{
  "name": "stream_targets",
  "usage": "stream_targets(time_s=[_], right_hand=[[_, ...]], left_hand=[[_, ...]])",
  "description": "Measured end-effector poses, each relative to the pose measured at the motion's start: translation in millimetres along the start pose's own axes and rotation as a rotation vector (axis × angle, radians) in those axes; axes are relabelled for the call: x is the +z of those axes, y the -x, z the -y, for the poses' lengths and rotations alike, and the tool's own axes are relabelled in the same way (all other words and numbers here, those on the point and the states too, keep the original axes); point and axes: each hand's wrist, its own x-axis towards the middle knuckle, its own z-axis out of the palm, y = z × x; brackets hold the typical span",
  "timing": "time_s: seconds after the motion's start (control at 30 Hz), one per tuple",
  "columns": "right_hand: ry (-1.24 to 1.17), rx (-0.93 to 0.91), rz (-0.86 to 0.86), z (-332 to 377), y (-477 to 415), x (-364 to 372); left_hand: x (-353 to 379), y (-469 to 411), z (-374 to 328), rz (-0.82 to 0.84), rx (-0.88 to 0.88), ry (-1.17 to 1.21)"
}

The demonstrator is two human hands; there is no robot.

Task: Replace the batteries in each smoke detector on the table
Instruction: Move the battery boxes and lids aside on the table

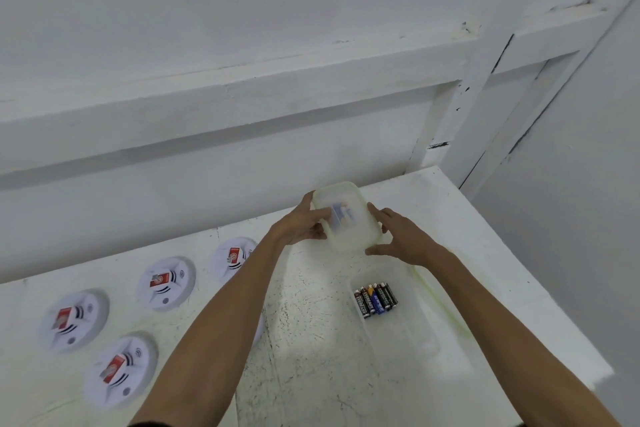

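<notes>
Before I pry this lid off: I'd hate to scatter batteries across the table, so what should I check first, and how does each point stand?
1. Grip: left hand and right hand both hold the lidded container: ok.
2. Lidded container resting on the table: cannot tell; it looks tilted.
3. Its contents identified: cannot tell, blurred through the plastic.
4. Open container flat on the table, batteries lying inside: ok.
5. Smoke detectors apart from both containers: ok.
</notes>
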Motion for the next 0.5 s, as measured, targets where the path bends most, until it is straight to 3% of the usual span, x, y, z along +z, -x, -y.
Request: stream_targets(time_s=[0.1, 0.2, 0.3, 0.4, 0.5], right_hand=[[-0.097, 0.06, -0.017, -1, 13, 1], [-0.16, 0.172, -0.208, -13, 34, -2], [-0.038, 0.452, -0.316, -35, 64, -9], [0.102, 0.733, -0.165, -56, 97, -13], [0.129, 0.834, -0.037, -64, 123, -11]], left_hand=[[9, 10, 11, -0.157, 0.051, 0.058], [20, 29, 27, -0.267, 0.071, 0.099], [38, 56, 47, -0.312, 0.051, 0.111], [55, 86, 66, -0.312, 0.041, 0.115], [74, 118, 85, -0.265, 0.025, 0.108]])
